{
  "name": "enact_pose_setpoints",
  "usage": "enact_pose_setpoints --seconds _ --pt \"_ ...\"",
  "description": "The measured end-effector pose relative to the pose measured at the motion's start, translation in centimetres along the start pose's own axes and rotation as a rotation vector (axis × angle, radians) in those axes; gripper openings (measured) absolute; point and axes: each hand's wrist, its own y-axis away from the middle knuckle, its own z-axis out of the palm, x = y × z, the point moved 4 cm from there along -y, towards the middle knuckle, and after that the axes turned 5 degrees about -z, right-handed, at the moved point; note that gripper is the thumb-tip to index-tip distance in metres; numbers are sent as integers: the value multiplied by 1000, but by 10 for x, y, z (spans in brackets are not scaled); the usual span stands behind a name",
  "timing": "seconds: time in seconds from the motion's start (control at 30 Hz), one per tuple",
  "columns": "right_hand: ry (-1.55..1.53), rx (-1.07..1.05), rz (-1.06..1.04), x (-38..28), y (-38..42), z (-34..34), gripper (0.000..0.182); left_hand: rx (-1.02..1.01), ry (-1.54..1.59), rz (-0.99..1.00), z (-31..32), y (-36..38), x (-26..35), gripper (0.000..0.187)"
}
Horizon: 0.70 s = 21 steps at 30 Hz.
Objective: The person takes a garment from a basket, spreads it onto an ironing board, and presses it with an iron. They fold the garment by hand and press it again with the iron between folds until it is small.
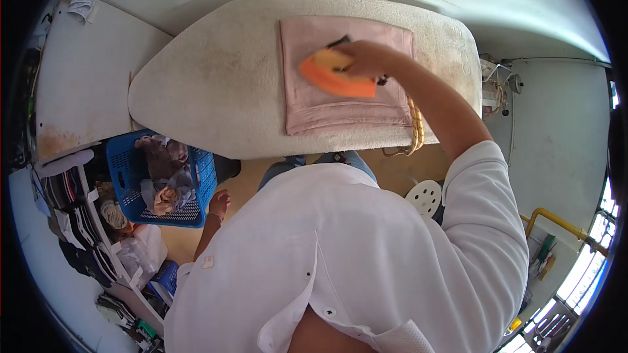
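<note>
A folded pink cloth (314,108) lies flat on the pale ironing board (203,78). On top of the cloth is an orange iron (333,82), slightly blurred, its tip toward the left. My right hand (369,59) is wrapped round the iron's handle. From the iron's rear a yellow patterned cord (416,124) runs over the board's near edge. My left hand (220,202) hangs low beside my body, just right of the blue basket and away from the cloth. Its fingers look partly curled, and whether they are closed is too small to tell.
The blue basket (124,180) with cloth and plastic bags stands below the board at left. Shelves of folded clothes (75,216) are at far left, beside a white panel (91,78). A round white perforated seat (424,197) and a yellow pipe (556,218) are at right.
</note>
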Motion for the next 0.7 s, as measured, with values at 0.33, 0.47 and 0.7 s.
enact_pose_setpoints --seconds 0.33,0.47,0.7 --pt "-14 383 98 12 44 108 53 207 -536 -40 -22 -22 -22 31" --pt "89 788 222 139 61 82 41 84 -861 -158 -21 -44 -1 32" --pt "-594 840 701 218 149 57 41 118 -733 -43 -15 -52 37 33"
